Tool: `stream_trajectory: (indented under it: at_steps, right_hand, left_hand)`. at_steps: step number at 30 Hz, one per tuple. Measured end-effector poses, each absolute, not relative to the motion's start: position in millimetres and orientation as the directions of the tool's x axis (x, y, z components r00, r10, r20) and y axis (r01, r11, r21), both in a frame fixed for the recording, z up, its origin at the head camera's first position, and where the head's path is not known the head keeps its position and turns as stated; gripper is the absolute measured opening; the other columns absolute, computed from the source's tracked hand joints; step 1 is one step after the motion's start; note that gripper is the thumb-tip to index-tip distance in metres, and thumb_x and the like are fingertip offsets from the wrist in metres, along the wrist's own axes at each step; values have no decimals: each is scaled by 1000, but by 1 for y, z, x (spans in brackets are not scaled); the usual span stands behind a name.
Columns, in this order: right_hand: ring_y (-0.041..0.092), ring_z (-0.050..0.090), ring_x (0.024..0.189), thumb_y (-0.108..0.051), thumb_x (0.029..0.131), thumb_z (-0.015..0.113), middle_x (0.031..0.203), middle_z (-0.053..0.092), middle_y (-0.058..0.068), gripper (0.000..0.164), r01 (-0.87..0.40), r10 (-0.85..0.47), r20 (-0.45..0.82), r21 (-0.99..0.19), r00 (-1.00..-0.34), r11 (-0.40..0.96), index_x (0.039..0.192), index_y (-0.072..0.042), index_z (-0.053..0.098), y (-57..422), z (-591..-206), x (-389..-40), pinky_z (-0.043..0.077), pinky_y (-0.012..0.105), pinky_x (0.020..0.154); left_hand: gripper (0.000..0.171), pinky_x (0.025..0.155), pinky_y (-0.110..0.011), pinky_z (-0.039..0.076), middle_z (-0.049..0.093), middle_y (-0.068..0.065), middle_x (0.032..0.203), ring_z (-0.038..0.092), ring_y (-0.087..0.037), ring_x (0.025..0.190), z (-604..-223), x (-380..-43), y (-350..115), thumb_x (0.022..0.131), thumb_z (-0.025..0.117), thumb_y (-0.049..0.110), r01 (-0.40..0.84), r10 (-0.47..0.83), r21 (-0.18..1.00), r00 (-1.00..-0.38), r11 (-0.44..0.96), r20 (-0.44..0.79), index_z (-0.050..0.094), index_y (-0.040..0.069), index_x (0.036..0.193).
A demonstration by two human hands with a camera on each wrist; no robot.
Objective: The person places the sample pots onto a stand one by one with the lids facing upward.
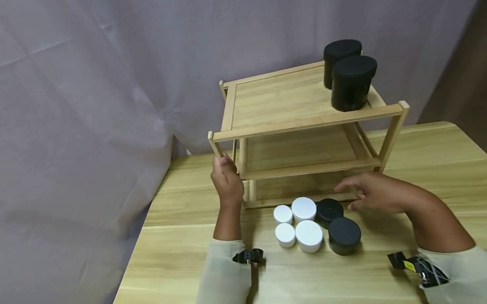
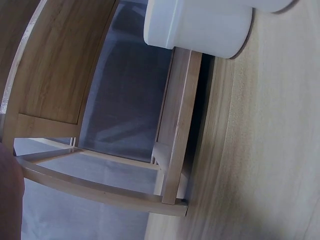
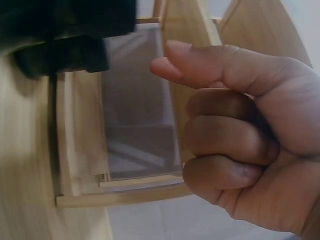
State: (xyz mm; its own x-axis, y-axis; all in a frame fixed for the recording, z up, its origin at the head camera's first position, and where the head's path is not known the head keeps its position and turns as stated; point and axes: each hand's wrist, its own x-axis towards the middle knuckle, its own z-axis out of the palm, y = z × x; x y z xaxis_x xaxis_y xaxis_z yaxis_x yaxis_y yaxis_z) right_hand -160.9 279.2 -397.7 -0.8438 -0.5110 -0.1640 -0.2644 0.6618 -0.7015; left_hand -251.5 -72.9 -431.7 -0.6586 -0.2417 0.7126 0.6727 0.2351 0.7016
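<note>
Evidently a pale, three-tiered wooden rack [image 1: 282, 100]

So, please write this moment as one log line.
left hand: grips wooden rack, front-left post | right hand: empty, near low black jars | four white jars: on table | two tall black jars: top shelf

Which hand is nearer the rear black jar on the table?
Right: the right hand is just right of that black jar; the left hand grips the shelf at its left, past the white jars.
</note>
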Motion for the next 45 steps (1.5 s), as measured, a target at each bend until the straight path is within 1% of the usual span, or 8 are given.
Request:
stream_trajectory:
  at_steps: [2, 4, 7, 10, 16, 24, 33, 45]
  right_hand:
    - [9, 49, 73, -5, 95, 82, 104, 67, 11, 57, -274, -518, -177, -684, -837, 676, 147, 6, 61, 278, -399, -163, 44, 26, 63]
    - [9, 49, 70, 1, 94, 79, 98, 65, 11, 62, -257, -518, -200, -689, -831, 678, 151, 6, 57, 276, -400, -167, 44, 25, 61]
    - [8, 45, 63, 7, 92, 76, 77, 51, 1, 69, -204, -515, -245, -717, -821, 667, 156, 6, 52, 274, -403, -171, 41, 24, 58]
    - [9, 43, 62, 8, 91, 77, 70, 40, -5, 72, -174, -520, -268, -738, -811, 652, 157, 8, 48, 275, -407, -172, 40, 24, 57]
    - [7, 42, 62, 4, 92, 79, 70, 40, -4, 75, -133, -545, -285, -785, -789, 605, 159, 8, 46, 280, -413, -168, 38, 23, 56]
    - [5, 41, 60, 14, 85, 73, 69, 40, -5, 80, -81, -577, -296, -840, -761, 537, 159, 13, 41, 281, -417, -165, 36, 20, 56]
    - [4, 41, 59, 17, 84, 68, 69, 41, -5, 77, -113, -594, -290, -829, -751, 548, 157, 11, 46, 279, -420, -163, 34, 20, 55]
    - [5, 44, 63, 19, 82, 67, 80, 52, 0, 80, -54, -596, -325, -847, -734, 528, 159, 11, 44, 277, -422, -165, 38, 20, 57]
  left_hand:
    - [75, 48, -20, 30, 40, 0, 63, 36, -3, 56, -430, -252, -71, 110, 28, 64, 676, -238, 697, -656, 237, 717, 49, -5, 90]
    - [74, 48, -20, 29, 40, 0, 63, 35, -3, 55, -426, -253, -70, 110, 27, 64, 680, -237, 692, -650, 242, 722, 49, -4, 91]
    - [73, 48, -21, 29, 39, -1, 63, 34, -3, 55, -422, -255, -68, 110, 27, 63, 684, -232, 690, -650, 238, 724, 48, -4, 91]
    - [74, 48, -21, 29, 40, -3, 63, 35, -3, 56, -420, -253, -66, 110, 27, 64, 684, -228, 694, -655, 224, 720, 47, -4, 90]
    - [74, 48, -21, 30, 42, -6, 63, 36, -3, 56, -421, -247, -63, 110, 28, 63, 679, -240, 698, -655, 228, 716, 48, -5, 90]
    - [76, 48, -21, 33, 43, -11, 60, 38, -4, 56, -419, -242, -60, 110, 28, 64, 680, -241, 694, -651, 236, 720, 48, -7, 91]
    - [75, 48, -20, 33, 42, -10, 60, 38, -4, 55, -420, -240, -58, 110, 28, 63, 669, -245, 705, -661, 234, 709, 48, -6, 91]
    - [74, 48, -21, 32, 42, -10, 60, 37, -5, 55, -422, -241, -60, 110, 28, 63, 675, -238, 698, -657, 238, 716, 49, -6, 91]
